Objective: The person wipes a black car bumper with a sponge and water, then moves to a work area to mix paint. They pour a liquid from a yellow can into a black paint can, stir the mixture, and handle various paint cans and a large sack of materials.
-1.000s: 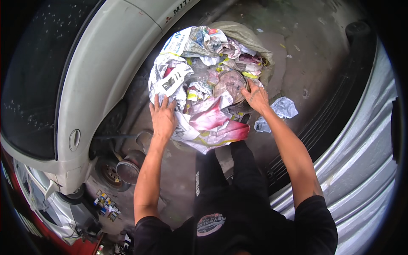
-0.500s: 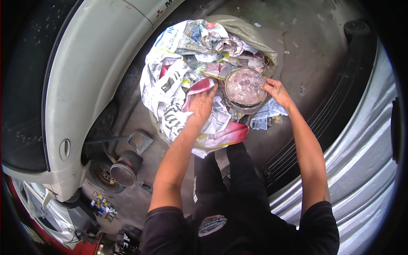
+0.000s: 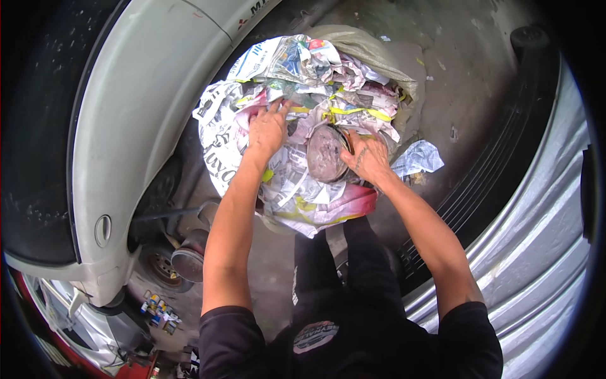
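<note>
A pile of crumpled newspaper (image 3: 287,183), with red, pink and yellow stains, fills a pale woven sack (image 3: 353,41) in front of me. My right hand (image 3: 368,156) grips the side of a round, paint-crusted can (image 3: 323,158) that lies tilted on the paper. Its pinkish round face points left and toward me; the fingers' far ends are partly hidden behind it. On the left of the pile, my left hand (image 3: 267,131) presses against the paper with its fingers spread and holds nothing.
To the left stands a light-coloured car (image 3: 120,145). Near its wheel (image 3: 161,265) is a dark cylindrical can (image 3: 188,264), with small containers (image 3: 161,312) below. At the right lie a long black bumper-like part (image 3: 486,170) and silver sheeting (image 3: 524,252). A loose newspaper piece (image 3: 420,158) lies beside the sack.
The can has moved left and toward me and tipped from face-up to tilted, with my right hand on it. My left hand has moved left and away from me, pushing paper outward.
</note>
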`<state>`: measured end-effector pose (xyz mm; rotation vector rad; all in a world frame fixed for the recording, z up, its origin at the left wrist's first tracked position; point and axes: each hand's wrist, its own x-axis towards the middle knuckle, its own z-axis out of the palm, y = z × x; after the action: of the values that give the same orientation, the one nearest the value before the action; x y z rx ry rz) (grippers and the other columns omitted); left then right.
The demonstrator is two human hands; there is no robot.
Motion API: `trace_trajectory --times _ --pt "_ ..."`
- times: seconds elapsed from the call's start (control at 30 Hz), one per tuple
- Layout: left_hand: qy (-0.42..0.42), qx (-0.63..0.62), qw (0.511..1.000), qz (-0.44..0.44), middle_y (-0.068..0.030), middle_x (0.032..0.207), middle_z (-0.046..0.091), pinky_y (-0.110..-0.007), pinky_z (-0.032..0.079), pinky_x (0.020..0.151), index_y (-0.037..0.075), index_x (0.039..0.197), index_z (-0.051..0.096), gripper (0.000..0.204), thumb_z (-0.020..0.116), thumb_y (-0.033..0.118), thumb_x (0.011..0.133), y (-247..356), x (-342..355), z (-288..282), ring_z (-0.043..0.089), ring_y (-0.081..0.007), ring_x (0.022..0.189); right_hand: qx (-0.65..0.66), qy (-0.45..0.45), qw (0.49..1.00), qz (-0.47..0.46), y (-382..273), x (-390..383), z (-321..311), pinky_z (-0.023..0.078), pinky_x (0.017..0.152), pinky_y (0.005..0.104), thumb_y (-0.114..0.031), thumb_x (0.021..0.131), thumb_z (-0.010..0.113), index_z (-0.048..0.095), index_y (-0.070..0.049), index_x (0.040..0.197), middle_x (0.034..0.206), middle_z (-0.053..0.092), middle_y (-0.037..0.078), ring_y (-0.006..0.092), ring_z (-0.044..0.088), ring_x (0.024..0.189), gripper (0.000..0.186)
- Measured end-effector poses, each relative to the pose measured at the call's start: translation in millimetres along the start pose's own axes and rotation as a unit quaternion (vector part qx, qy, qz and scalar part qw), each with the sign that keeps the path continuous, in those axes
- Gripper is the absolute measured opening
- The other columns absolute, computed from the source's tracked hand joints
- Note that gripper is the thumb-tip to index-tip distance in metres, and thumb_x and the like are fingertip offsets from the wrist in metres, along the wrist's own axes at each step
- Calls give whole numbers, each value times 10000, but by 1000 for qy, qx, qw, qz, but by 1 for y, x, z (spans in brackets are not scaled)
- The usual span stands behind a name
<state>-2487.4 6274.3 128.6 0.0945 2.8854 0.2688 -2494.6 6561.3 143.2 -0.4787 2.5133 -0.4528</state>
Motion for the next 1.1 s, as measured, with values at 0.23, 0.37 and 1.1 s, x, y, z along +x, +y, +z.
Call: trace_trajectory --times 0.23,0.37,1.1 --pt "201 -368 908 -9 -189 1281 700 -409 537 1009 6 1288 665 358 615 -13 934 103 -120 11 692 -338 1154 -27 -27 993 114 -21 85 1 478 1058 500 -568 954 590 673 15 1221 1194 701 289 412 645 1192 646" --pt "19 -723 649 -235 -167 1282 681 -363 484 1048 -41 1268 661 330 693 53 954 179 -146 114 652 -246 1129 -21 -38 994 100 -36 85 3 510 1028 489 -549 965 572 714 6 1177 1189 711 283 411 666 1179 611" --pt "-28 -739 544 -397 -118 1462 559 -536 487 1059 100 1549 426 640 415 549 1093 121 -69 120 559 -297 1299 343 33 938 16 94 -68 49 420 1140 444 -486 900 774 405 -34 1548 1456 479 229 390 498 1374 872"
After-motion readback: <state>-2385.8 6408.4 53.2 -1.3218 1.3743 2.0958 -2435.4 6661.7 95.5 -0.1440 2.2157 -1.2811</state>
